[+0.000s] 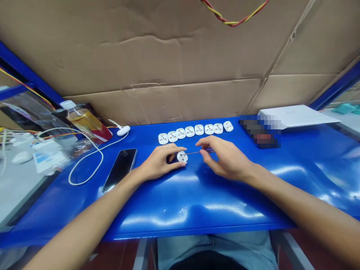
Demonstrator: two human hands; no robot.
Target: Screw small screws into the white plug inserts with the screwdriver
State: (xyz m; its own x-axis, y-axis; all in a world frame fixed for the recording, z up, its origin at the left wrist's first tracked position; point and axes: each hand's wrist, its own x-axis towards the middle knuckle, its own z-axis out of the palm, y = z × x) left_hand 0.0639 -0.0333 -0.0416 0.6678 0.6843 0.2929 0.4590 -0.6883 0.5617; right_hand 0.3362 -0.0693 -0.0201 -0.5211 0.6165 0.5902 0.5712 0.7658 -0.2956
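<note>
My left hand (pixel 161 160) grips a small round white plastic part (pixel 182 157) with metal pieces in its face, pinched between thumb and fingers just above the blue table (pixel 168 210). In my right hand (pixel 222 155) is a thin screwdriver (pixel 192 153), mostly hidden by the fingers. Its slim shaft points left, and the tip meets the face of the white part. Behind both hands stretches a row of several similar white parts (pixel 199 129), lying face up with metal pieces showing.
Left of my hands lies a black phone (pixel 120 168). Beyond it are a looped white cable (pixel 84 183) and a bottle of amber liquid (pixel 87 122). A white box (pixel 298 115) and a blurred-out dark object (pixel 261 131) sit at the back right, before a cardboard wall (pixel 168 56).
</note>
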